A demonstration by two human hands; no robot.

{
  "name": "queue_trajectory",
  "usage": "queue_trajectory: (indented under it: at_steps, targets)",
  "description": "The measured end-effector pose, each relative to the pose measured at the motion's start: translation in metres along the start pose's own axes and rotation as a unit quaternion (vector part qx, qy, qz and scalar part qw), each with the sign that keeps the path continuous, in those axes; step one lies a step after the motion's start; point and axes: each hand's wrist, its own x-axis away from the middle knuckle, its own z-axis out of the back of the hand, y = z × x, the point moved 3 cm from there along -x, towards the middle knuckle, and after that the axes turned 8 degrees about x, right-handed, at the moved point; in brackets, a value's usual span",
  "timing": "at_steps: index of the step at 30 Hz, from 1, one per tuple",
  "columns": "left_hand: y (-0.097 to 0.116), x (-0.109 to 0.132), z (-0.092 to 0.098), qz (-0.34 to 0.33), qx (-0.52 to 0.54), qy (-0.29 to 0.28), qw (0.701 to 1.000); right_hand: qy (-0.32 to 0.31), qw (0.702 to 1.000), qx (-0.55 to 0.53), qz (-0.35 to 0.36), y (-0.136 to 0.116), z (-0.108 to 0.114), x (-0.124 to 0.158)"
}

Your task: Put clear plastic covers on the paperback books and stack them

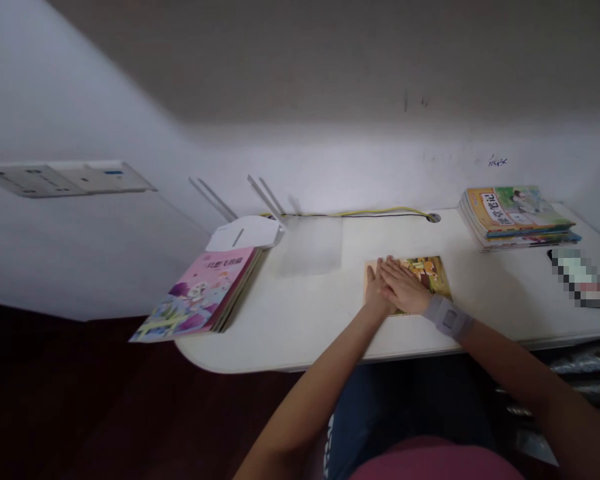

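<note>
A thin picture book (437,270) with a yellow-brown cover lies flat on the white desk (300,313). My left hand (377,293) rests on the left part of its cover, fingers stretched out. Partly over it lies my right hand (406,288), flat and with fingers extended, also toward the left part of the book. A grey band (450,318) circles my right wrist. Neither hand grips anything. Much of the cover is hidden beneath the hands.
A stack of picture books (205,293) with a pink cover overhangs the desk's left end, before a white router (243,233). Another book stack (520,213) stands at the back right, near a phone (583,279). A yellow cable (380,211) runs along the wall to a hole.
</note>
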Motion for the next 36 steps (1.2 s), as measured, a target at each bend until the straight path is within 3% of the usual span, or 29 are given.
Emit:
queue_trajectory:
  at_steps: [3,7,13,18,21,24,27,29,32,34,36]
  targets:
    - [-0.006,0.0,0.002,-0.01,0.005,-0.009,1.0,-0.022,1.0,0.004,0.007,-0.005,-0.009,0.0]
    - [-0.019,0.001,0.007,-0.039,0.011,0.021,0.999,-0.045,0.997,0.051,-0.024,0.032,-0.008,0.012]
    - [-0.056,0.011,0.01,0.082,0.029,0.018,0.996,-0.053,0.992,0.076,-0.082,0.077,-0.006,0.035]
    - [-0.064,0.018,0.009,0.124,0.06,0.057,0.989,-0.055,0.991,0.076,-0.1,0.079,-0.008,0.036]
    - [-0.064,0.016,0.014,0.125,0.14,0.099,0.977,-0.047,0.99,0.071,-0.11,0.078,-0.008,0.035]
    - [-0.066,0.015,0.024,0.141,0.313,0.154,0.926,-0.035,0.99,0.067,-0.12,0.077,-0.006,0.034]
    - [-0.071,0.013,0.032,0.177,0.492,0.197,0.83,-0.017,0.99,0.065,-0.125,0.076,-0.003,0.033]
    - [-0.073,0.008,0.035,0.155,0.587,0.164,0.777,-0.005,0.99,0.062,-0.124,0.075,-0.001,0.031]
    - [-0.076,-0.002,0.037,0.097,0.687,0.063,0.718,0.014,0.992,0.049,-0.116,0.076,0.006,0.028]
    - [-0.082,-0.006,0.037,0.091,0.71,0.036,0.698,0.031,0.994,0.027,-0.104,0.079,0.013,0.026]
    - [-0.087,-0.007,0.036,0.102,0.707,0.043,0.698,0.046,0.995,-0.02,-0.082,0.085,0.023,0.023]
